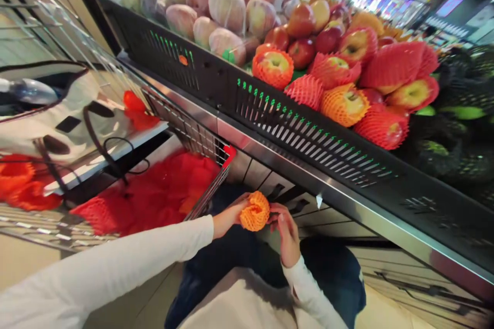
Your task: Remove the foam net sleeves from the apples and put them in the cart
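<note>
An orange foam fruit net point(255, 212) is gripped in my left hand point(228, 220), low over my lap. The net is bunched into a rounded shape with a fold at its top; whether a fruit is inside is hidden. My right hand point(285, 231) is just right of it, its fingers loosely bent and apart, the fingertips at or very near the net's edge. Above both hands, a black display crate point(216, 87) holds apples in red foam nets point(380, 126), an apple in an orange net point(345, 105), and bare red apples point(302, 53).
A metal shopping cart point(208, 193) on the left holds many red foam nets point(154, 195) and a white bag point(73, 108) with dark patches. Wrapped pale fruit point(227, 7) fills the crate's left part. Dark netted produce point(443, 139) lies right. A steel ledge point(332, 190) runs below the crate.
</note>
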Tool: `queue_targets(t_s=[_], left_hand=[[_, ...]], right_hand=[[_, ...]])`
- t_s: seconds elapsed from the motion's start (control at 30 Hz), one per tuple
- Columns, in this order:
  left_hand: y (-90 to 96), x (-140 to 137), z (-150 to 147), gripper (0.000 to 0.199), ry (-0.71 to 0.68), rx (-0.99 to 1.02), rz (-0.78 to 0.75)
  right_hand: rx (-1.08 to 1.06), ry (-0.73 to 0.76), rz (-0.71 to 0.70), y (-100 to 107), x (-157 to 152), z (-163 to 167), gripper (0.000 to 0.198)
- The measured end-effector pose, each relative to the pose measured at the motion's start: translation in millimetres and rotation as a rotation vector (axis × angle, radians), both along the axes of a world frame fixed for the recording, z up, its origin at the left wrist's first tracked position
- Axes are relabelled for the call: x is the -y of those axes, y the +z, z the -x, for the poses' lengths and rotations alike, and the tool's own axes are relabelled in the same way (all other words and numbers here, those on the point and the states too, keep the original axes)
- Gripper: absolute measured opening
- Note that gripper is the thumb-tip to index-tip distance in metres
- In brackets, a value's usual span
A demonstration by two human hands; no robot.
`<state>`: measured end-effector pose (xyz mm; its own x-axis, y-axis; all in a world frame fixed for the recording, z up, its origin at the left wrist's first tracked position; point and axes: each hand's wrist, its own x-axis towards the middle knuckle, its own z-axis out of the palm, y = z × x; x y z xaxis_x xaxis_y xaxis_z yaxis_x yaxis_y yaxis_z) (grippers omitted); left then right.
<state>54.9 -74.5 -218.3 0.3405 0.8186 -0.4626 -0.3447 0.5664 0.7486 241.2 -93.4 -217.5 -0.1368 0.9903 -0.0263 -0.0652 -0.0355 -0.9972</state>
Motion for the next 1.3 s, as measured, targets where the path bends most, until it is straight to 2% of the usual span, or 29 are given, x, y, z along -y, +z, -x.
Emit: queue_targets(t_s=[0.13, 0.27, 0.37, 0.47, 0.63, 0.77, 0.87, 1.0, 1.17, 1.3], left_hand=[[11.2, 0.5, -3.0, 0.061, 0.031, -0.078, -0.111], [17.4, -1.9, -2.6, 0.056, 0.025, -0.135, -0.176], [16.3, -2.5, -1.8, 0.054, 0.064, -0.12, -0.162], [15.2, -2.9, -1.5, 0.054, 0.111, -0.081, -0.096], [17.7, -4.9, -0.8, 0.061, 0.131, 0.083, 0.045], [16.5, -5.8, 0.8, 0.058, 0.155, 0.202, 0.084], [11.7, -4.3, 1.0, 0.057, 0.069, 0.258, 0.114], [5.8, -2.0, -0.1, 0.058, -0.022, 0.243, 0.125], [7.4, -3.9, -1.1, 0.06, -0.03, 0.127, 0.075], [11.9, -2.8, -3.2, 0.059, -0.03, -0.031, -0.044]], right_hand=[[0.087, 0.005, -0.066, 0.4, 3.0, -3.0, 0.031], [0.164, 0.053, 0.009, 3.0, 3.3, -2.0, 0.036], [0.235, 0.082, 0.03, 6.6, 2.5, 0.6, 0.028], [0.114, 0.111, 0.025, 8.6, 3.4, 2.8, 0.023], [-0.214, -0.011, 0.161, 3.1, 5.1, 3.8, 0.032], [-0.253, 0.012, 0.277, -4.8, -1.6, 4.9, 0.04], [-0.224, -0.047, 0.322, -8.2, -10.0, 5.6, 0.044], [-0.132, -0.116, 0.237, -7.9, -16.9, 4.8, 0.043], [-0.035, -0.052, 0.059, -3.7, -9.9, 3.8, 0.034], [-0.015, 0.12, 0.057, 0.7, 0.3, 7.1, 0.06]])
